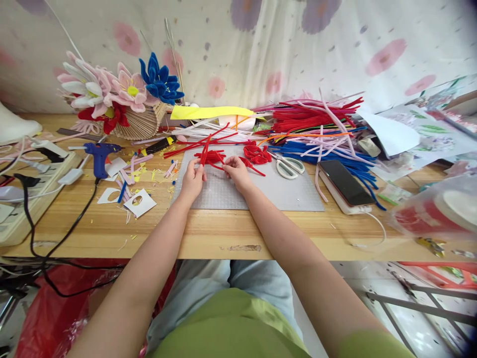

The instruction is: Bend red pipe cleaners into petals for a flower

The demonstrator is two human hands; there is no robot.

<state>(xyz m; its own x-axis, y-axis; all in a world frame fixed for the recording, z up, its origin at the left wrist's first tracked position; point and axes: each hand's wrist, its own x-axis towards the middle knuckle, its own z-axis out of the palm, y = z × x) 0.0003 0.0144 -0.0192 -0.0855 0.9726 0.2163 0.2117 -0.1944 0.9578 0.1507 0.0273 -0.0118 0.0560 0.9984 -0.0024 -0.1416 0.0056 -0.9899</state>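
Note:
Both of my hands rest on a grey cutting mat point(283, 191) on the wooden table. My left hand point(193, 178) and my right hand point(237, 171) pinch a bundle of red pipe cleaners point(210, 156) between them, its stems sticking up and fanning out toward the back. A curled bunch of red pipe cleaner pieces point(257, 153) lies just right of my right hand. White-handled scissors point(287, 166) lie on the mat beyond that.
A big pile of red, blue and pink pipe cleaners point(316, 127) fills the back right. A phone point(346, 182) lies on a white box. A blue glue gun point(100, 155), paper scraps, a power strip point(28, 191) and a fan with felt flowers point(122, 102) are on the left.

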